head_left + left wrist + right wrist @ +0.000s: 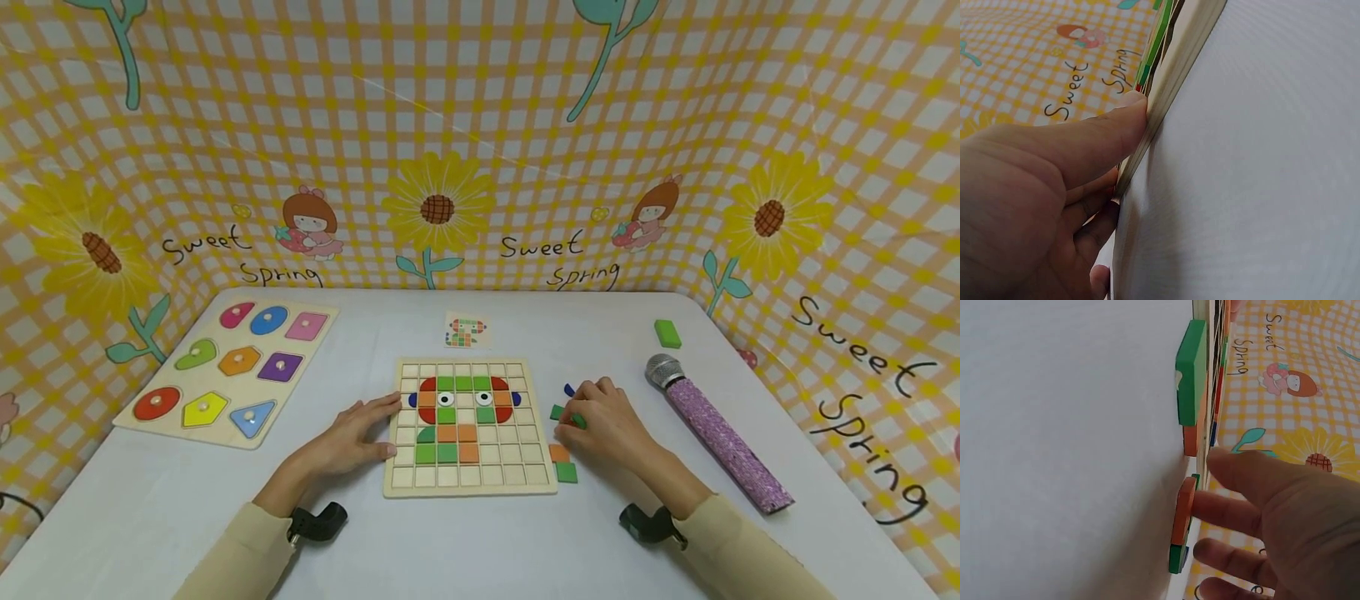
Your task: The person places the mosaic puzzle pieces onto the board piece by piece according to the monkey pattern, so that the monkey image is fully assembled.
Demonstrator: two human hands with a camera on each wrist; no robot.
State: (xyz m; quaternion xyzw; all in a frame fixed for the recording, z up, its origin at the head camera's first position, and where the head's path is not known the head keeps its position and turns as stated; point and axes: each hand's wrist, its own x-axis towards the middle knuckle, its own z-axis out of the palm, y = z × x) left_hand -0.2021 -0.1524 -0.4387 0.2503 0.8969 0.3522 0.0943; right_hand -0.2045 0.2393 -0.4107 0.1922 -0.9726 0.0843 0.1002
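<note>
A wooden grid board (516,454) lies flat, with coloured tiles set in its cells as a figure with two round eyes. At its left edge rests my left hand (347,437), fingertips and thumb tip on the rim (1163,103). My right hand (606,423) hovers low over loose tiles beside the board's right edge. A green tile (578,421) shows at its fingertips. In the right wrist view, the thumb stands apart from the index finger, whose tip is right at an orange tile (1183,509). Nearer me lie another orange tile (559,452) and a green tile (567,472).
Behind the board lies a picture card (468,330) with a similar figure. A shape puzzle with knobs (270,367) is at the left. On the right are a glittery purple microphone (723,442) and a green block (667,333). Patterned cloth (525,167) surrounds the table.
</note>
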